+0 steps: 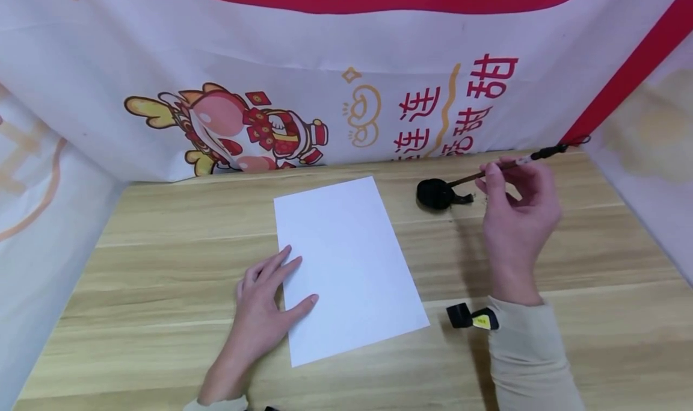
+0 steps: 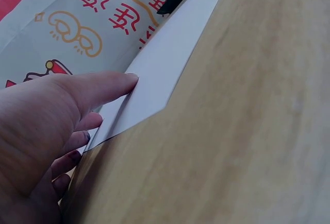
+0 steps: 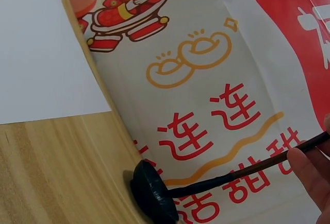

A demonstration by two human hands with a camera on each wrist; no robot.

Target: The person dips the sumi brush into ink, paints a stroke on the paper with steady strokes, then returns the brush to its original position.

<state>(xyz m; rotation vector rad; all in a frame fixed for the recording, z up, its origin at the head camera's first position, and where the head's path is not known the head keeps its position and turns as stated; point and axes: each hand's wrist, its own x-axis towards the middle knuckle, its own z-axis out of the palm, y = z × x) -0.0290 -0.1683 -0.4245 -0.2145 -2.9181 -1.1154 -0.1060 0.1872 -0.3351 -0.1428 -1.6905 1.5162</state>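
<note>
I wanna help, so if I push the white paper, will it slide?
The white paper would probably slide, lying flat on the table. Lifted by one corner, it would likely droop, because it looks thin. The left hand on its edge may hold it back.

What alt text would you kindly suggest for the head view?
A right hand holds a brush, its lower end at a black dish; the left hand rests on blank white paper on a wooden table.
</note>
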